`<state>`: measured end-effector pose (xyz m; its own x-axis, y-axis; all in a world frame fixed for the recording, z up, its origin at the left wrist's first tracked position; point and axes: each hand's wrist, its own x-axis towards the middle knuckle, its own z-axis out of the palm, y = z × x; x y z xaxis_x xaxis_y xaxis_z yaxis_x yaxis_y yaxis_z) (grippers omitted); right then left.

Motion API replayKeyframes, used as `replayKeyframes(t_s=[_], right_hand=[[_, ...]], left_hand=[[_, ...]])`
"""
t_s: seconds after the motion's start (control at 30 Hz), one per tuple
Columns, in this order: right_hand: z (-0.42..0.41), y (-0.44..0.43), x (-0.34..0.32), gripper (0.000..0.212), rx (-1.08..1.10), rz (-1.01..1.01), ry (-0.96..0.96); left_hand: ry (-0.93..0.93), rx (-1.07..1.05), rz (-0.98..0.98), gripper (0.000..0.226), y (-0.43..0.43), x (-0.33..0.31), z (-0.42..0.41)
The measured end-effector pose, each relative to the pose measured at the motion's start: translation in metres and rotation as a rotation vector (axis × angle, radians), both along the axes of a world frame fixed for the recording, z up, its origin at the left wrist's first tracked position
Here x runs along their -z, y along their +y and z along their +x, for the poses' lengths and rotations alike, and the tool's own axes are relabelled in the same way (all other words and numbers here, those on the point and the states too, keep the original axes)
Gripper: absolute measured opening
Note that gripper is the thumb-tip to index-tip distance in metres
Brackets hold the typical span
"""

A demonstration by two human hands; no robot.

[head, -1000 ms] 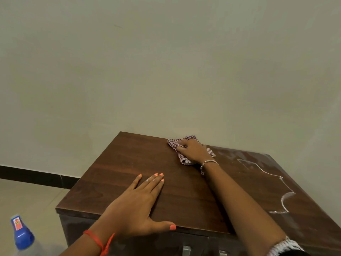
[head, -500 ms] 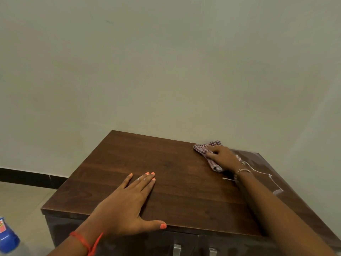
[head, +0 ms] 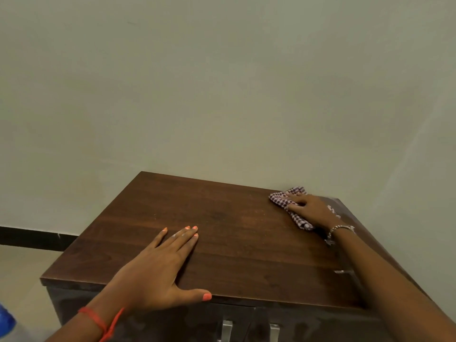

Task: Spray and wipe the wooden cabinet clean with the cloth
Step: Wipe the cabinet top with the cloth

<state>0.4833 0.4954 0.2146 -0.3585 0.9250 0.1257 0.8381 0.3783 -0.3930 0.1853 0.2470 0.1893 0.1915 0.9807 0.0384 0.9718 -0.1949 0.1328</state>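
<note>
Cloth swept right to far corner, right hand pressing it flat; left hand splayed, bracing cabinet front.

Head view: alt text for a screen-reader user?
A person's right hand presses a checked cloth on the far right corner of a wooden cabinet top. The left hand lies flat near the front edge; a blue object shows at bottom left.

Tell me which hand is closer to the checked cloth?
Right. The right hand presses the red-and-white checked cloth at the brown wooden cabinet's far right corner; the left hand lies flat near the front edge, apart from it.
</note>
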Motion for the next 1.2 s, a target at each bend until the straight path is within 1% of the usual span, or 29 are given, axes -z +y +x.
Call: replayKeyframes(t_s=[0.07,0.1,0.17,0.2,0.27,0.33,0.4,0.47,0.5,0.57,0.63,0.67,0.73,0.8,0.87,0.93,0.97,1.03,1.07,1.13,1.2], right_hand=[[0.019,-0.008,0.001,0.033,-0.017,-0.010,0.100],[0.026,-0.006,0.002,0.033,0.031,0.010,0.122],[0.030,0.001,0.005,0.036,0.148,0.044,0.072],[0.027,0.004,0.004,0.038,0.181,0.040,0.012],[0.018,0.008,0.004,0.044,0.186,0.005,-0.074],[0.009,0.000,0.002,0.046,0.129,-0.004,-0.116],[0.008,-0.022,0.002,0.043,0.034,0.011,-0.120],[0.020,-0.044,0.004,0.040,-0.086,0.008,-0.088],[0.029,-0.053,0.005,0.039,-0.112,-0.006,-0.053],[0.043,-0.059,0.005,0.040,-0.044,0.008,-0.019],[0.044,-0.057,0.003,0.044,0.073,0.007,-0.114],[0.040,-0.058,0.001,0.045,0.090,0.001,-0.179],[0.026,-0.067,-0.001,0.045,0.033,-0.014,-0.229],[0.018,-0.090,-0.001,0.043,-0.096,-0.016,-0.218],[0.024,-0.120,0.002,0.042,-0.225,-0.020,-0.201],[0.043,-0.141,0.006,0.039,-0.278,-0.035,-0.179],[0.055,-0.146,0.006,0.038,-0.268,-0.050,-0.145],[0.070,-0.143,0.003,0.037,-0.176,-0.059,-0.064],[0.072,-0.138,0.001,0.037,-0.120,-0.037,-0.070],[0.065,-0.131,0.001,0.037,-0.040,0.008,-0.143],[0.054,-0.133,0.004,0.040,-0.054,0.028,-0.197]], left_hand=[[-0.004,0.001,0.010,0.112,0.000,0.000,-0.001],[-0.002,0.001,0.015,0.113,0.000,0.000,0.000],[0.009,0.004,0.017,0.115,0.001,0.001,0.000],[0.011,0.003,0.018,0.116,0.001,0.001,-0.001],[0.012,0.008,0.018,0.117,0.002,0.001,-0.001],[0.006,0.017,0.021,0.119,0.002,0.001,-0.001],[-0.001,0.019,0.027,0.119,0.002,0.002,-0.002],[-0.004,0.020,0.027,0.119,0.002,0.002,-0.001],[-0.003,0.020,0.027,0.119,0.002,0.001,-0.001],[-0.004,0.021,0.029,0.121,0.002,0.000,0.000],[-0.012,0.023,0.024,0.122,0.001,-0.001,0.000],[-0.017,0.024,0.022,0.122,0.000,-0.002,0.001],[-0.021,0.026,0.019,0.123,0.000,-0.004,0.001],[-0.019,0.023,0.019,0.125,-0.001,-0.005,0.000],[-0.015,0.020,0.025,0.125,-0.002,-0.004,0.000],[-0.010,0.021,0.027,0.124,-0.002,-0.002,0.000],[-0.010,0.022,0.028,0.124,-0.001,-0.001,0.000],[-0.003,0.024,0.027,0.125,0.000,-0.001,0.000],[0.001,0.026,0.025,0.125,0.001,-0.001,0.000],[0.002,0.025,0.037,0.126,0.002,0.000,0.000],[0.001,0.021,0.038,0.126,0.002,0.000,-0.001]])
